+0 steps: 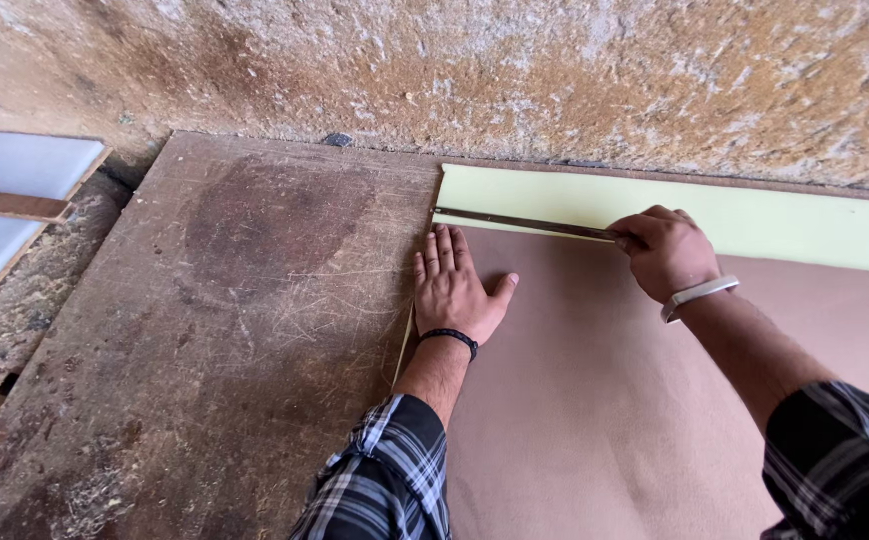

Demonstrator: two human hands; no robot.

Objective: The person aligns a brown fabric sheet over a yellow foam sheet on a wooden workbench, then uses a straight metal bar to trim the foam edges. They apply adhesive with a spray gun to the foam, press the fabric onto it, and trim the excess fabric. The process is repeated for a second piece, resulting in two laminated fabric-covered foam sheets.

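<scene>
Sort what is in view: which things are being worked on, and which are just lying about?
In use: left hand flat on brown sheet; right hand gripping metal strip; pale yellow sheet.
Lying about: white panel, wooden batten, scratched board.

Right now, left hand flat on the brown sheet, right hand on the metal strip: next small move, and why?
Probably draw the right hand along the metal strip toward the sheet's left edge. The strip lies on the seam between the brown sheet and the pale yellow sheet, its tip near that edge, and the left hand lies flat on the brown sheet just below.
</scene>
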